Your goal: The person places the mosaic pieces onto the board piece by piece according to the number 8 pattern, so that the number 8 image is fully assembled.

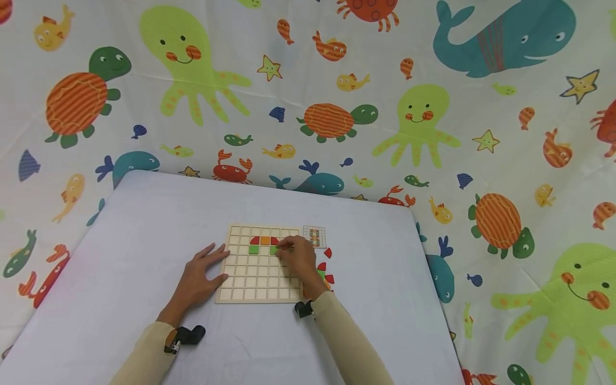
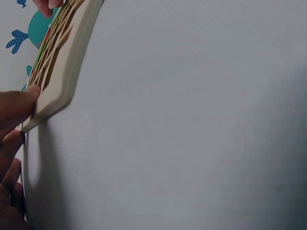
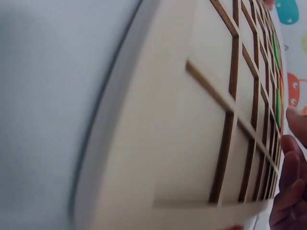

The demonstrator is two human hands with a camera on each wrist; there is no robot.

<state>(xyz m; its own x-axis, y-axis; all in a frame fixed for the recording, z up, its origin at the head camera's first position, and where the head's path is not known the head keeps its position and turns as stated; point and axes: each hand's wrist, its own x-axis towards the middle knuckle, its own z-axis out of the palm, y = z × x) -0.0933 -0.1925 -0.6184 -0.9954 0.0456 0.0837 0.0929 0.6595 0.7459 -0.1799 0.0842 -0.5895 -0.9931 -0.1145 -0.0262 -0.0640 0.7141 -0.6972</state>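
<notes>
A wooden grid board [image 1: 255,300] lies on the table. Along one upper row sit an orange square tile [image 1: 265,240] and a rounded red tile [image 1: 255,240] to its left, with another red tile [image 1: 274,240] to its right. A green square tile [image 1: 253,249] is below the left red one. My right hand [image 1: 298,259] reaches over the board, fingers bent, and pinches at a second green square tile [image 1: 274,249], partly covering it. My left hand [image 1: 197,275] rests at the board's left edge, fingers spread, its thumb [image 2: 32,91] on the rim.
A small printed pattern card [image 1: 314,236] lies by the board's upper right corner. Several loose tiles, among them a red quarter-round piece [image 1: 328,253], are strewn right of the board, some behind my right wrist. A curtain with sea animals [image 1: 332,80] hangs behind the white table [image 1: 375,278].
</notes>
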